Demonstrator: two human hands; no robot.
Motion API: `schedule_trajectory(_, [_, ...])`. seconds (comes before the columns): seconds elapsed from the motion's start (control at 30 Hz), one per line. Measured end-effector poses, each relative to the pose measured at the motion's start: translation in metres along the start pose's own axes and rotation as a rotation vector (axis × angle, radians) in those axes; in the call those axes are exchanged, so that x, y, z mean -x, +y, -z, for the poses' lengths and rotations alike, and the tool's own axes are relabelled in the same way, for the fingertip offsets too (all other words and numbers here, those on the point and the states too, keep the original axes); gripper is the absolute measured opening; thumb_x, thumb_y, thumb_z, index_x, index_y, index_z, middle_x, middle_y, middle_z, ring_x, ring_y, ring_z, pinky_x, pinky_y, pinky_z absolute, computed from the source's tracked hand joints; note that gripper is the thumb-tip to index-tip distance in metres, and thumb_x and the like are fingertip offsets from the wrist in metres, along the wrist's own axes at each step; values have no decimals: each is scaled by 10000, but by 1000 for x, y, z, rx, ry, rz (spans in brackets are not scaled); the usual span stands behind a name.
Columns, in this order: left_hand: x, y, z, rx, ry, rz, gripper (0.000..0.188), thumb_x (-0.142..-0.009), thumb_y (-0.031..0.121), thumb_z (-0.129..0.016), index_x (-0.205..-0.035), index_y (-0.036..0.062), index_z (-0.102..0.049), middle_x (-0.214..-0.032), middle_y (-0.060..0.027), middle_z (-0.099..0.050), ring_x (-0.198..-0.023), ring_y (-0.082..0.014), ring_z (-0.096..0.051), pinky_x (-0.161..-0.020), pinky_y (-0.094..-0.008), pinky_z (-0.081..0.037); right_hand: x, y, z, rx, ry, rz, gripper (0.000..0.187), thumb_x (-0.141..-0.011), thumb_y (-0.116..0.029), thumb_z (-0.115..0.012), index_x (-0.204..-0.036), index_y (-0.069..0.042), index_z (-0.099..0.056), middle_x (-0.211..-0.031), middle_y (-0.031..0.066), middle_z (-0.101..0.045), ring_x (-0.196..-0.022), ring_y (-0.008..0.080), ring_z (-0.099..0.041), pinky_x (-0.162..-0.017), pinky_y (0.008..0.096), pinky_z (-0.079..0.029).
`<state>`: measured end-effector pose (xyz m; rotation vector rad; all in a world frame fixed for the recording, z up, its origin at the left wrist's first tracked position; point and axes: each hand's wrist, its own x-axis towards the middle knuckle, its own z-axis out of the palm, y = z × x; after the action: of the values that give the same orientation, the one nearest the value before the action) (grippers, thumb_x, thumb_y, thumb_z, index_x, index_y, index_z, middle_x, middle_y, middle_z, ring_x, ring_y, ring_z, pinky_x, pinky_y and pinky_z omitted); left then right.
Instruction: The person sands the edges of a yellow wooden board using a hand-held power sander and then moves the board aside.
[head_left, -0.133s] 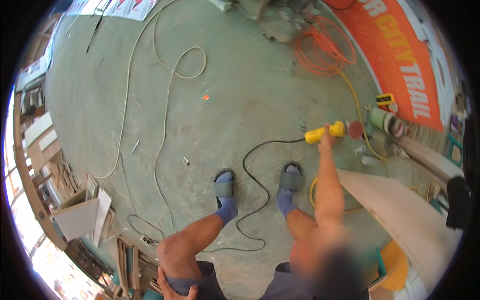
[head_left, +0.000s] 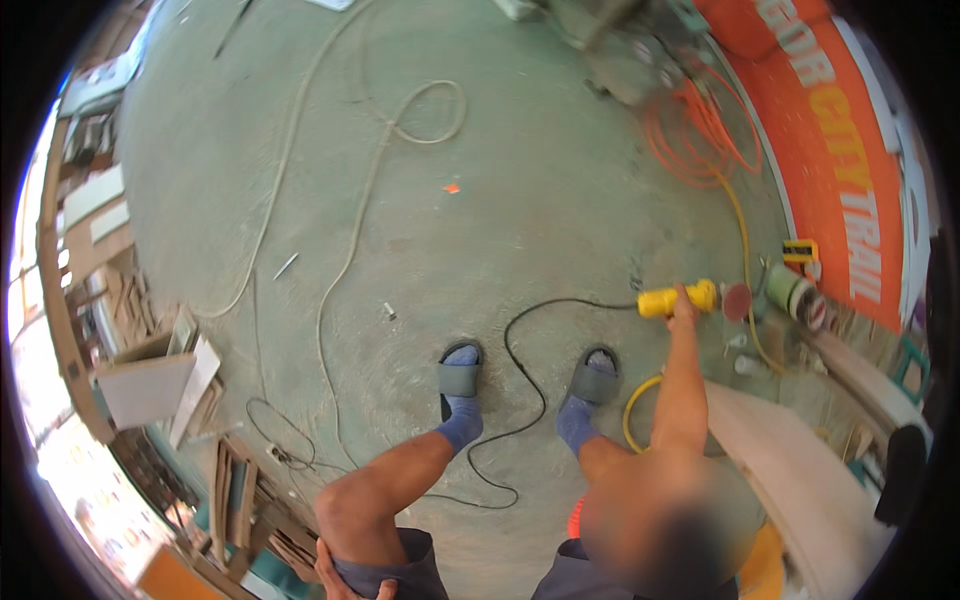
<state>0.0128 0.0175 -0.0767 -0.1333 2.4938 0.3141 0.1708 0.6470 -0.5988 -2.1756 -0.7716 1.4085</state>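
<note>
At right, fingers (head_left: pixel 683 297) clasp one yellow sander (head_left: pixel 656 303); left fingers (head_left: pixel 326 563) spread against one leg (head_left: pixel 383 482).

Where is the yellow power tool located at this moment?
In the head view, the yellow power tool is right of centre, gripped by the right hand, its red disc just left of the green cylinder.

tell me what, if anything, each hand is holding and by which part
The right hand grips a yellow angle grinder around its body, between the cord and reddish disc. The left hand shows no tool; it rests against the left leg.
</note>
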Motion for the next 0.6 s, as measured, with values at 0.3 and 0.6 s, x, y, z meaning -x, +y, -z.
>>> schedule_trajectory(0.3, [137, 7, 13, 293, 72, 334, 821, -793, 426, -826, -1453, 35, -533, -1369, -207, -588, -1250, -406, -589, -1079, -477, -465, 311, 46, 62, 472, -669, -324, 250, -959, -332, -748, -1012, -106, -654, -815, 95, -684, -686, 277, -689, -638, 448, -590])
schedule_trajectory(0.6, [258, 34, 44, 1464, 196, 336, 775, -1020, 558, -637, -1464, -58, -481, -1424, -230, -580, -1327, -313, -571, -1110, -414, -457, 783, -82, 185, 1277, -1470, 508, 450, -780, -217, -908, -1018, 25, -612, -873, 83, -696, -724, 165, -654, -647, 352, -545])
